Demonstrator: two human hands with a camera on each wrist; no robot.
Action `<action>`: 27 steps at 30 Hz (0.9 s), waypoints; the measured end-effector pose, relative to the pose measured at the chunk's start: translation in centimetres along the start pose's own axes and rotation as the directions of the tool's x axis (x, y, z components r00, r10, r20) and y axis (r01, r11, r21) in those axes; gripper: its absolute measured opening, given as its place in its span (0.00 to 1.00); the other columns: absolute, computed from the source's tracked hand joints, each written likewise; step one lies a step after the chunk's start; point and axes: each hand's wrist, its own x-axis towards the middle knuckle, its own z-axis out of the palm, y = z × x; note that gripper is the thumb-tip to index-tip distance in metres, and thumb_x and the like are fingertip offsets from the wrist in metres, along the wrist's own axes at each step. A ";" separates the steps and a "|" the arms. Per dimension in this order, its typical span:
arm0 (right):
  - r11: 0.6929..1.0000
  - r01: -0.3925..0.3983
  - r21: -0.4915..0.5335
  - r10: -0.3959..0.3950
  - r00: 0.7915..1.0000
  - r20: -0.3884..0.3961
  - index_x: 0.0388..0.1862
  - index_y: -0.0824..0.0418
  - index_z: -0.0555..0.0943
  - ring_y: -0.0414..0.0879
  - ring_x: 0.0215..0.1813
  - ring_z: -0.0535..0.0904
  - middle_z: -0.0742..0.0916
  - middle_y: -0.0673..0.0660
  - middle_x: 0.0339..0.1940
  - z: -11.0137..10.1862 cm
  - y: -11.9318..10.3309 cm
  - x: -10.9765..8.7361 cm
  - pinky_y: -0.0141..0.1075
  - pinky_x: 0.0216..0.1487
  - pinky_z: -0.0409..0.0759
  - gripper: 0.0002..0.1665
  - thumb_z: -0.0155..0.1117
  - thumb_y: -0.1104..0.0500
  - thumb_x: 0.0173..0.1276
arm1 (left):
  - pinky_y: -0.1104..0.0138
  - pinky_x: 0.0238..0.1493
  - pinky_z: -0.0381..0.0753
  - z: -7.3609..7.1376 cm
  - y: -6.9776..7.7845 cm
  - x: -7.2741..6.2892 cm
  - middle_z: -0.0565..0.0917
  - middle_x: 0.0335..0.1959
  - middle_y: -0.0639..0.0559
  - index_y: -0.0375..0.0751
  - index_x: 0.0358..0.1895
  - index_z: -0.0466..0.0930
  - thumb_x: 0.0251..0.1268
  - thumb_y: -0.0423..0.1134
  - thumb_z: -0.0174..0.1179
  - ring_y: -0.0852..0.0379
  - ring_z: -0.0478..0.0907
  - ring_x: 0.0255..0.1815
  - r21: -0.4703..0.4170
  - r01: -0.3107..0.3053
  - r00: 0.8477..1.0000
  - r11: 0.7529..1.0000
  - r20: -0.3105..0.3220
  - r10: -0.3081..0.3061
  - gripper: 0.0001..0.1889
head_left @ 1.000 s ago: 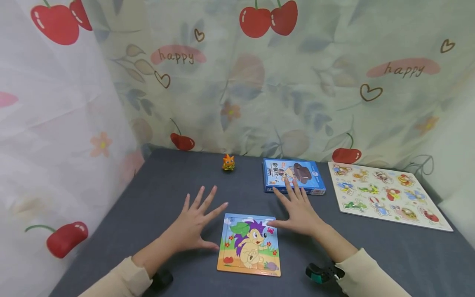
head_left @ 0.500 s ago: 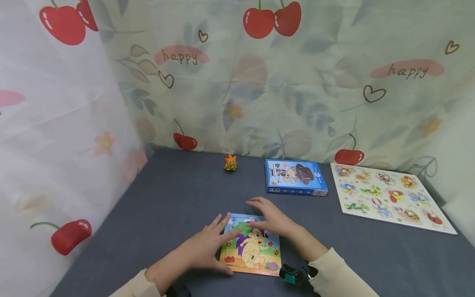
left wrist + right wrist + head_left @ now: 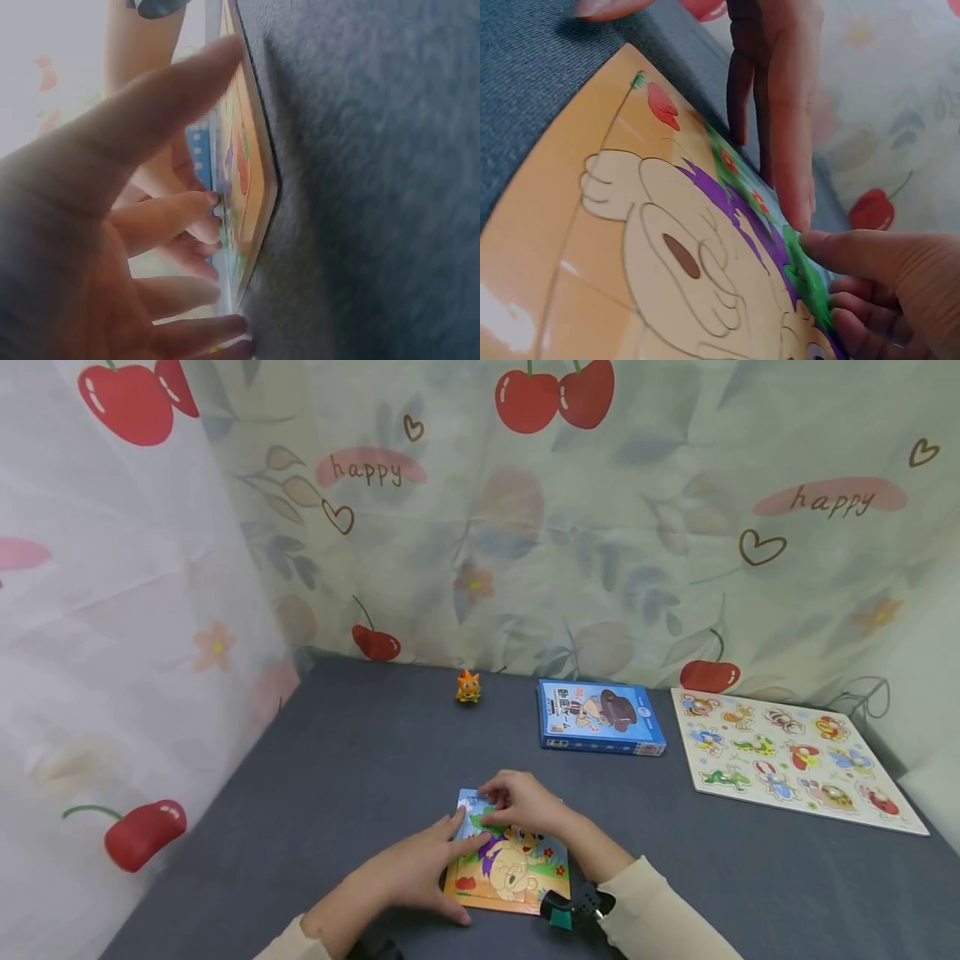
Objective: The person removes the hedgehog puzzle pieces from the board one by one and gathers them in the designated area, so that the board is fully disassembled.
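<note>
A square picture puzzle with a purple-spined hedgehog lies flat on the dark table. Along its left side rests my left hand, fingers spread, with the thumb by the lower left corner and the index finger reaching over the picture. At the upper left, my right hand has its fingers curled and its thumb down on the green leaf piece. In the right wrist view, that thumb tip meets the left index fingertip at the leaf. The right hand covers part of the hedgehog's head.
Behind the puzzle stands a small orange figurine. A blue game box lies to its right, and a white board with insect pictures lies farther right. Patterned cloth hangs behind the table's far edge.
Both hands, spread apart at first, have moved inward to the puzzle. The right hand came left and down from near the blue box, and its fingers curled at the leaf.
</note>
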 end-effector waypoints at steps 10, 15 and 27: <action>0.998 -0.035 0.048 0.036 0.999 -0.019 0.43 0.62 0.83 0.38 0.31 0.71 0.79 0.52 0.34 0.7 0.1 -0.1 0.26 0.33 0.72 0.15 0.70 0.58 0.57 | 0.46 0.62 0.67 0.8 -0.1 0.4 0.54 0.72 0.35 0.57 0.67 0.65 0.46 0.60 0.68 0.36 0.54 0.72 0.063 -0.025 0.998 0.998 -0.059 0.028 0.41; 0.997 -0.031 0.069 0.032 0.999 -0.024 0.44 0.62 0.83 0.39 0.32 0.71 0.79 0.52 0.33 0.8 0.2 -0.2 0.27 0.34 0.72 0.16 0.70 0.58 0.57 | 0.46 0.62 0.66 0.9 0.1 0.3 0.54 0.72 0.34 0.57 0.66 0.67 0.46 0.59 0.68 0.37 0.54 0.72 0.054 -0.015 0.998 0.998 -0.062 0.018 0.40; 0.996 -0.067 0.060 0.066 0.997 0.027 0.46 0.63 0.82 0.39 0.32 0.68 0.77 0.53 0.33 0.5 -0.5 0.4 0.26 0.33 0.69 0.17 0.70 0.60 0.56 | 0.47 0.63 0.66 0.6 0.0 0.3 0.54 0.72 0.34 0.56 0.65 0.68 0.47 0.59 0.67 0.37 0.53 0.72 0.049 -0.010 0.999 0.999 -0.042 0.012 0.38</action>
